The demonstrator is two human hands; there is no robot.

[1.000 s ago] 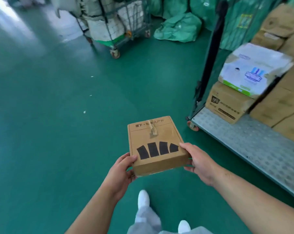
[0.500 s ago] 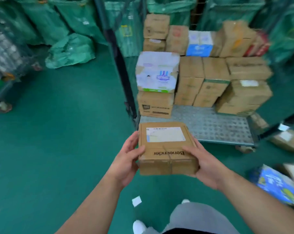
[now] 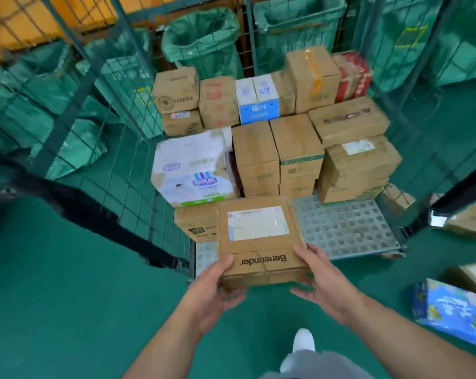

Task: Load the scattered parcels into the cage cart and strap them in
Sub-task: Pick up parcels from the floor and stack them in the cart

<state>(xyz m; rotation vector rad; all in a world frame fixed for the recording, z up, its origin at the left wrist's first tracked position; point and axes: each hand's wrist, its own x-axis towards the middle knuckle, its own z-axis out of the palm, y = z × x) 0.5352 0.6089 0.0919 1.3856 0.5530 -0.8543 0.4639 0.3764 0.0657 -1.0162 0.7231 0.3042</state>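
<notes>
Currently flat brown parcel (image 3: 261,242) held level, label up, at front-left corner of cage cart deck (image 3: 348,231). Left hand (image 3: 212,291) grips near-left corner, thumb on top, fingers curled beneath; right hand (image 3: 324,285) likewise at near-right corner. Stacked parcels (image 3: 299,149) fill deck's rear. Blue box (image 3: 455,315) on floor, right.

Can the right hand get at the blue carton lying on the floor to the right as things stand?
Probably not yet. The right hand shares the grip on the Beneunder box with the left hand, so it is occupied. Nothing visible blocks the way to the blue carton.
</notes>
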